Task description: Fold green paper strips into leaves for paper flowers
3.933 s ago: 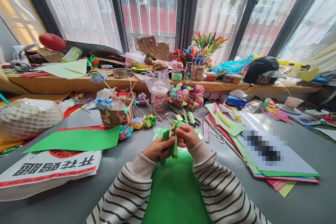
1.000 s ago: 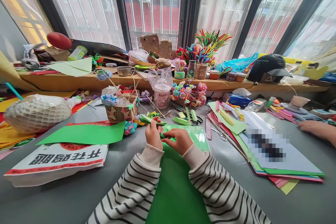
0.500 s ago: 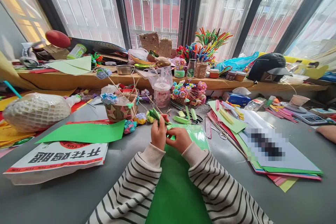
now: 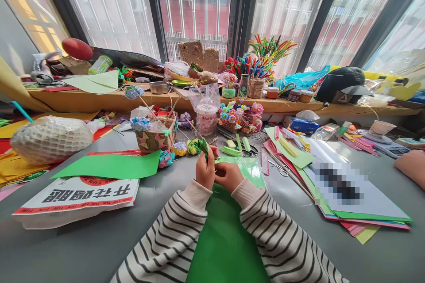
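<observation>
My left hand (image 4: 205, 171) is closed round a bunch of green folded paper (image 4: 203, 147), whose pointed ends stick out past the fingertips. My right hand (image 4: 229, 176) meets it from the right, its fingers bent and pinched at the near side of the same paper. The fingers partly hide where they grip. Both hands are above a long green sheet (image 4: 229, 239) lying on the grey table. Just beyond them lie crumpled paper flowers (image 4: 179, 148) and light green paper strips (image 4: 231, 151).
A woven basket (image 4: 152, 142) with paper flowers stands behind left. Scissors (image 4: 282, 170) and a ruler (image 4: 264, 161) lie right of the hands, beside stacked coloured paper (image 4: 361, 185). A lidded plastic cup (image 4: 206, 119) is straight ahead. Another person's arm (image 4: 410, 167) shows at far right.
The green paper has tilted slightly between my hands, and my right hand's fingers have shifted a little on it. The whole view has slid slightly to the right.
</observation>
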